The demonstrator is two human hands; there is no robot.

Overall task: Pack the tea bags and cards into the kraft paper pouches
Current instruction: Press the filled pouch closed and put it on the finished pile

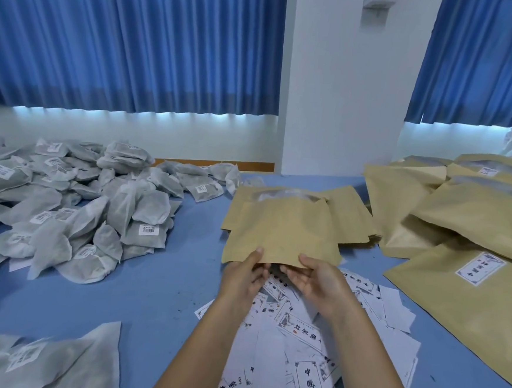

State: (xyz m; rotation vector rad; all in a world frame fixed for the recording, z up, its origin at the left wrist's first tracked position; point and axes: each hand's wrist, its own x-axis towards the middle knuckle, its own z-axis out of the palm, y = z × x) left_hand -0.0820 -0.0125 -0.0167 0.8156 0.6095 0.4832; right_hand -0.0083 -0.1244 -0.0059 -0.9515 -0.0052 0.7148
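Kraft pouch (282,229) stretches away from the person above the bench (149,292), left hand (242,278) and right hand (318,284) each in a closed grip on its near edge, cards (302,329) directly beneath, tea bags (72,210) heaped well apart, nearer the left hand.

We see a blue tabletop (148,301). A big heap of tea bags (63,209) covers its left side, with a few more bags (36,360) at the near left corner. Cards (298,344) lie scattered and overlapping at the near middle. Beyond them sits a flat stack of pouches (354,217), and fuller pouches (465,241) overlap along the right.
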